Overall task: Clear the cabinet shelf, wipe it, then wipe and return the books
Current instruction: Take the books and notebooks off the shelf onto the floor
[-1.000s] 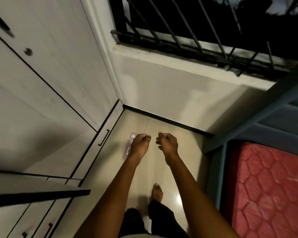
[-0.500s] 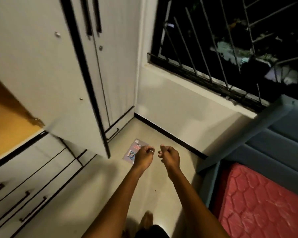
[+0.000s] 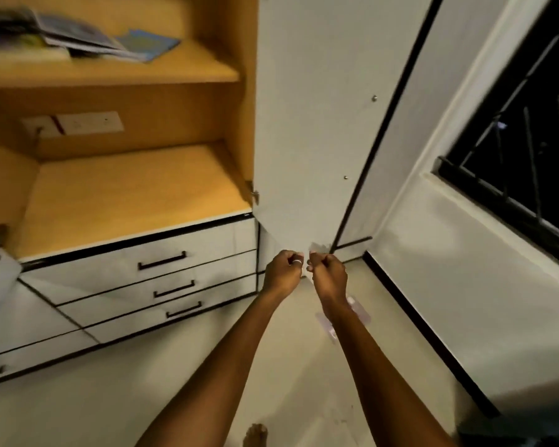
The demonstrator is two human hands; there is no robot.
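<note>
Swung leftward, both curled hands, left hand [image 3: 283,269] and right hand [image 3: 328,274], fingers holding nothing, hover beside the open cabinet door [image 3: 317,124] edge.

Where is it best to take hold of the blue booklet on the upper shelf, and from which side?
Probably its front right corner, reached from the open front. The blue booklet lies flat, that corner points toward the shelf edge, and its left part sits under other books.

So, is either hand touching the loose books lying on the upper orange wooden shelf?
Apart. The head view shows both the left hand and right hand curled low, near the drawers, far below the books.
</note>
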